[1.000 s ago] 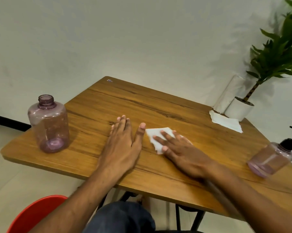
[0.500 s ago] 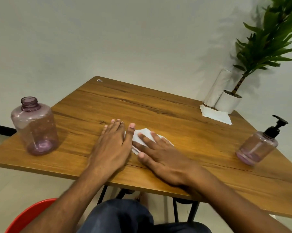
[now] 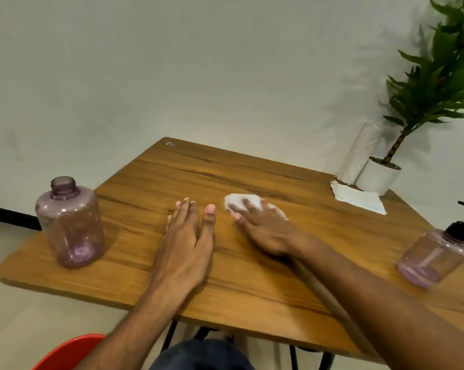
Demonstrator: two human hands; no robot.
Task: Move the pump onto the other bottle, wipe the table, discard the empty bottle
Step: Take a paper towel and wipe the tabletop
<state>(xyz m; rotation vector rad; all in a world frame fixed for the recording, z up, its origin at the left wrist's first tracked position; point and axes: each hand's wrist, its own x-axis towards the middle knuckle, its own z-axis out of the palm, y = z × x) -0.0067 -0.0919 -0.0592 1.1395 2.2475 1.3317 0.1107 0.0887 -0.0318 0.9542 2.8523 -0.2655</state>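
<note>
An empty purple bottle (image 3: 70, 222) with no cap stands at the wooden table's (image 3: 172, 177) left edge. A second purple bottle (image 3: 436, 256) with a black pump stands at the right edge. My left hand (image 3: 189, 236) lies flat on the table, fingers together, holding nothing. My right hand (image 3: 265, 225) presses a crumpled white tissue (image 3: 241, 201) against the tabletop near the middle, fingers curled over it.
A white pot with a green plant (image 3: 379, 177) stands at the far right corner, next to a white paper roll (image 3: 358, 153). A loose white tissue sheet (image 3: 357, 200) lies in front of them. A red chair (image 3: 68, 353) shows at the bottom left.
My right hand has slid the tissue away from my left hand, to the right and farther across the table. The left hand has stayed flat in place.
</note>
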